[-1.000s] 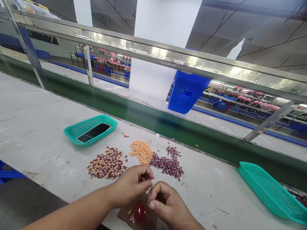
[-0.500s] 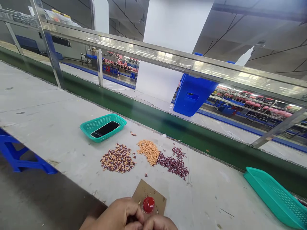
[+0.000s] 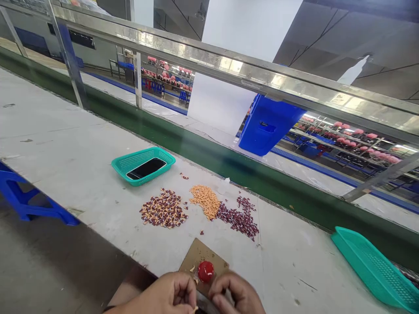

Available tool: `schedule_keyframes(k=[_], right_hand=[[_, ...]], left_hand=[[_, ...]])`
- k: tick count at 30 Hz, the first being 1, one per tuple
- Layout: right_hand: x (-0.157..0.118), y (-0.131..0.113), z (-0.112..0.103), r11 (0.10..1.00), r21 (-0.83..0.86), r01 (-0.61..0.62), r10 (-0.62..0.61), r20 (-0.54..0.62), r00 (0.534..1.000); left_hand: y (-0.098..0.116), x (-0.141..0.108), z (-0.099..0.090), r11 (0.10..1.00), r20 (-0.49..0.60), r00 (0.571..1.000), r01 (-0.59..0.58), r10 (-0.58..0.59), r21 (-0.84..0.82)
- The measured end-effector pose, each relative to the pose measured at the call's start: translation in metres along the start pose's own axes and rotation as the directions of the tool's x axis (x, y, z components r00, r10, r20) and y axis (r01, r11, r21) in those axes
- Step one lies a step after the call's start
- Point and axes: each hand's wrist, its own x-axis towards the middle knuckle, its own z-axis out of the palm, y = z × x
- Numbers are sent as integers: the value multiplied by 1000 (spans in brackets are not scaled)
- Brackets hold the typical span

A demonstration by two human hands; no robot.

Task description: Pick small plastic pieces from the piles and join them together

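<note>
At the bottom edge, my left hand point(image 3: 173, 293) is closed with the fingers pinched; a tiny pale bit shows at its fingertips, too small to name. Just right of it, my right hand point(image 3: 236, 294) has its fingers curled, and what they hold, if anything, is hidden. Beyond both hands lies a brown board point(image 3: 190, 253) with a round red object point(image 3: 206, 271) and small pale scraps on it. Farther off are a mixed purple-and-tan pile point(image 3: 164, 209), an orange-tan pile point(image 3: 205, 200) and a dark purple pile point(image 3: 240, 221) of small pieces.
A green basket point(image 3: 118, 164) holding a phone point(image 3: 147, 168) stands behind the mixed pile. More green baskets point(image 3: 376, 266) are at the right. A green strip point(image 3: 196, 149) runs behind the table point(image 3: 59, 150), below a metal rail. A blue stool point(image 3: 26, 196) stands at the left.
My hands, close together before, are now apart, with my right hand moved right and more of it in view. The camera view has shifted slightly.
</note>
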Motion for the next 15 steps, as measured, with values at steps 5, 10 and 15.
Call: schedule_keyframes(k=[5, 10, 15], right_hand=[[16, -9, -13, 891, -425, 160, -229, -115, 967], [19, -6, -6, 851, -495, 173, -248, -90, 964], [19, -11, 0, 917, -316, 244, -288, -100, 952]], left_hand=[[-5, 6, 1, 981, -73, 997, -37, 24, -191], [-5, 11, 0, 961, -75, 996, -64, 45, -270], [-5, 11, 3, 925, -99, 991, -119, 89, -360]])
